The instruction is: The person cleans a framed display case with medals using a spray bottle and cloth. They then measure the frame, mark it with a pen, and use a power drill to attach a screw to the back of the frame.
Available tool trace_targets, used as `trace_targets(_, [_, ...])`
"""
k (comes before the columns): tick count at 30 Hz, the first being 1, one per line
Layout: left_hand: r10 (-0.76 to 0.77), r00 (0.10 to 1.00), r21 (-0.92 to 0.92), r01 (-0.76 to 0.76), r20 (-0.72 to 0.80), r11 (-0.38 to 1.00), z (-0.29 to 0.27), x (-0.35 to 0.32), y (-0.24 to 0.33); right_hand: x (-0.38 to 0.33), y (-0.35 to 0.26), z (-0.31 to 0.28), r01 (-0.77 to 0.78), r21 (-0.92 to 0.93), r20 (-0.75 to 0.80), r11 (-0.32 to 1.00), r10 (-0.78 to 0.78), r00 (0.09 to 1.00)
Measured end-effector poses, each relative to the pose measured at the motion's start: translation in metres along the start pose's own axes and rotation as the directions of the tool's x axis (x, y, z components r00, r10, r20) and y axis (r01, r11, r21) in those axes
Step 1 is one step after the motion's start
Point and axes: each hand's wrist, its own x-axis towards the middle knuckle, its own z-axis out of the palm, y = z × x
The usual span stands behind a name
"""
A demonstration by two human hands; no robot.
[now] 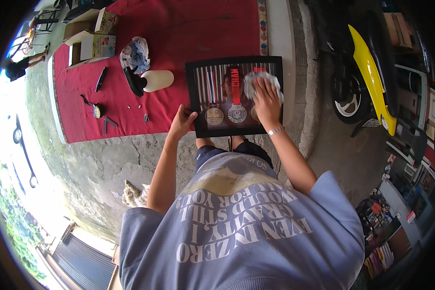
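Note:
A black picture frame (193, 89) is tilted up in front of me at the red-covered table's near right corner. Behind its glass are several medals on ribbons, with a silver one (237, 114) in the middle. My left hand (182, 121) grips the frame's lower left edge, thumb toward the front. With the fingers of my right hand (266, 102) I press a crumpled whitish cloth (250, 88) flat on the glass at the upper right. The right-hand medal is partly hidden behind that hand and wrist.
On the red tablecloth (198, 29) lie a white bottle with a black top (158, 80), a bunched cloth (136, 54), a wristwatch (97, 111), a black pen-like item (101, 79) and small dark pieces. Open boxes (94, 46) stand far left. A yellow-and-black motorcycle (369, 67) is at right.

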Motion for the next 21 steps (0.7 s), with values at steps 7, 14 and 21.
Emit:
trace_targets(7, [0.099,0.994,0.030,-0.098,-0.047,0.995,0.002,0.004,-0.015,-0.004,-0.134,0.051,0.253,0.373,0.078,0.893,-0.302,0.950])
trace_targets(14, [0.013,0.999,0.001,-0.013,-0.035,1.000,0.006,-0.001,-0.020,-0.099,-0.044,-0.029,0.127,0.264,0.156,0.956,-0.172,0.973])
trace_targets(21, [0.289,0.874,0.439,-0.098,-0.392,0.893,0.050,-0.017,-0.016,-0.117,0.045,-0.076,-0.736,0.250,0.157,0.629,0.723,0.672])
